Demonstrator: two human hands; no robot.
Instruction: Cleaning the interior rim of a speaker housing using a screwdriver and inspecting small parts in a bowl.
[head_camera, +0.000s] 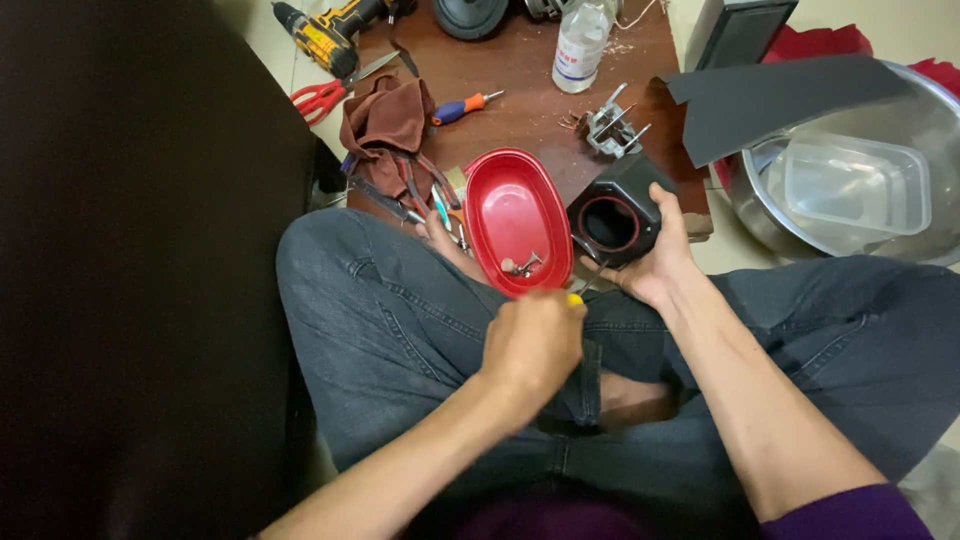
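1. Right hand grips a black speaker housing with a round opening — held above the lap.
2. Left hand is clenched on a yellow-handled screwdriver, its tip toward the housing at 1 o'clock.
3. A red oval tray holding screws sits just beside the housing, at its 9 o'clock.

Clear plastic bottle with white label, upright at tabletop's far edge

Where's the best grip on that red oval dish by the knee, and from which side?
Take the red oval dish by its raised rim at the far end, coming from above. That end is bare, while the near end sits behind the left hand and holds small metal parts. Keep it level, probably, so they stay inside.
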